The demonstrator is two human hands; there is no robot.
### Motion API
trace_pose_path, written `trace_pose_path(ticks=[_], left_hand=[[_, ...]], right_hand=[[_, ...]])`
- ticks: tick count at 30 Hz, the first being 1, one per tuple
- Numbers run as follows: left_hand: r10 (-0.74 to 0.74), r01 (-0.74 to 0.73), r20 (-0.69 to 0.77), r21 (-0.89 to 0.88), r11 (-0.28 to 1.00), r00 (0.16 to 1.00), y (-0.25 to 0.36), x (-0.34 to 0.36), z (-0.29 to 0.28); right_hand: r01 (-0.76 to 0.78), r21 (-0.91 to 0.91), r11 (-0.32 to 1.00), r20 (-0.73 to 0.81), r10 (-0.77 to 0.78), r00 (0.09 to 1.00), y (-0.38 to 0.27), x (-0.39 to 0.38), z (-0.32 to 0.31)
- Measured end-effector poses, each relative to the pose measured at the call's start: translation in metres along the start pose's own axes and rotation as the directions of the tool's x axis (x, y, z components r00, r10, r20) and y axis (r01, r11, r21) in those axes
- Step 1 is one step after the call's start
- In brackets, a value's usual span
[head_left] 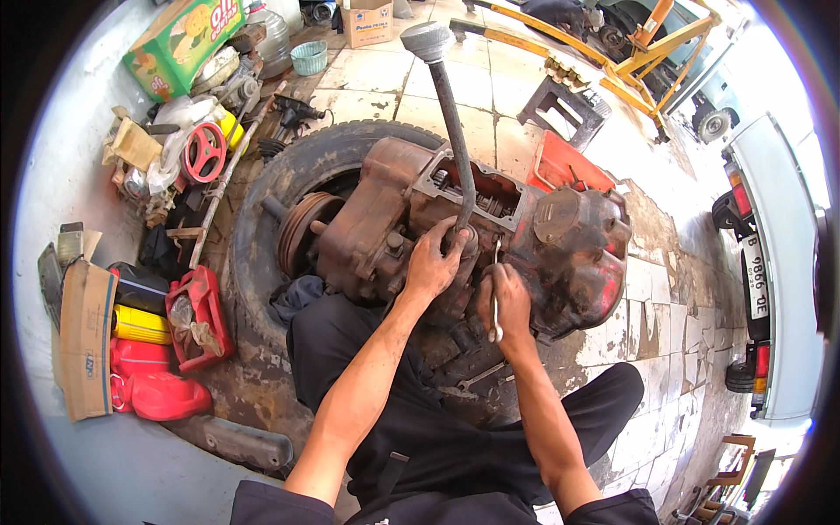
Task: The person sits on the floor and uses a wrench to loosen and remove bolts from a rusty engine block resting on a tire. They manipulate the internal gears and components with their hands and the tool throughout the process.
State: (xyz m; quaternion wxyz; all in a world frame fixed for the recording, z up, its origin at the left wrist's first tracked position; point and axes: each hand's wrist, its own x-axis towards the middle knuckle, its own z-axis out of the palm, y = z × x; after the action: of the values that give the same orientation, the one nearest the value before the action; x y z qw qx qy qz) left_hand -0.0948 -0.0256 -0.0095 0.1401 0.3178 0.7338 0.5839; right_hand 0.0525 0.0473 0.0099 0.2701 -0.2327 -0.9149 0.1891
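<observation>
A rusty, greasy gearbox housing [367,201] with an open top rests on an old tyre [254,245]. A long metal lever [453,131] with a knob at its top rises from near the housing's front side. My left hand [436,260] has its fingers wrapped around the foot of this lever. My right hand [505,297] grips a silver wrench [495,331], whose upper part lies against the housing just right of the lever; where its upper end sits is not clear. Loose wrenches [472,378] lie on the floor between my legs.
Red and yellow jerrycans [157,389], cardboard and clutter line the left wall. An orange tray [560,153] and black stand [560,109] sit behind the housing, near a yellow lifting frame [639,74]. A co-worker [551,13] is beside a vehicle behind. A vehicle's rear [761,271] stands right.
</observation>
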Motion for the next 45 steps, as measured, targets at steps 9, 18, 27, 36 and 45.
trace_pose_path(ticks=[9, 18, 27, 36, 45], left_hand=[[-0.020, 0.020, 0.025, 0.000, 1.000, 0.999, 0.000, 0.000, -0.001], [-0.032, 0.032, 0.039, 0.019, 0.999, 0.999, 0.004, 0.001, -0.002], [-0.015, 0.015, 0.045, 0.012, 1.000, 0.999, 0.003, 0.001, -0.004], [-0.023, 0.023, 0.042, -0.007, 1.000, 0.999, 0.005, 0.001, 0.000], [-0.042, 0.042, 0.014, 0.028, 0.999, 0.999, -0.004, 0.001, 0.002]], right_hand=[[0.034, -0.075, 0.997, -0.025, -0.036, 0.999, 0.008, -0.011, 0.026], [0.026, -0.101, 0.995, -0.027, -0.029, 0.999, 0.005, -0.012, 0.033], [0.041, -0.128, 0.991, 0.011, -0.040, 0.999, -0.006, 0.002, 0.023], [0.279, 0.031, 0.960, 0.100, -0.281, 0.955, 0.074, 0.082, -0.016], [0.072, 0.069, 0.995, 0.231, -0.086, 0.969, 0.057, 0.109, -0.045]])
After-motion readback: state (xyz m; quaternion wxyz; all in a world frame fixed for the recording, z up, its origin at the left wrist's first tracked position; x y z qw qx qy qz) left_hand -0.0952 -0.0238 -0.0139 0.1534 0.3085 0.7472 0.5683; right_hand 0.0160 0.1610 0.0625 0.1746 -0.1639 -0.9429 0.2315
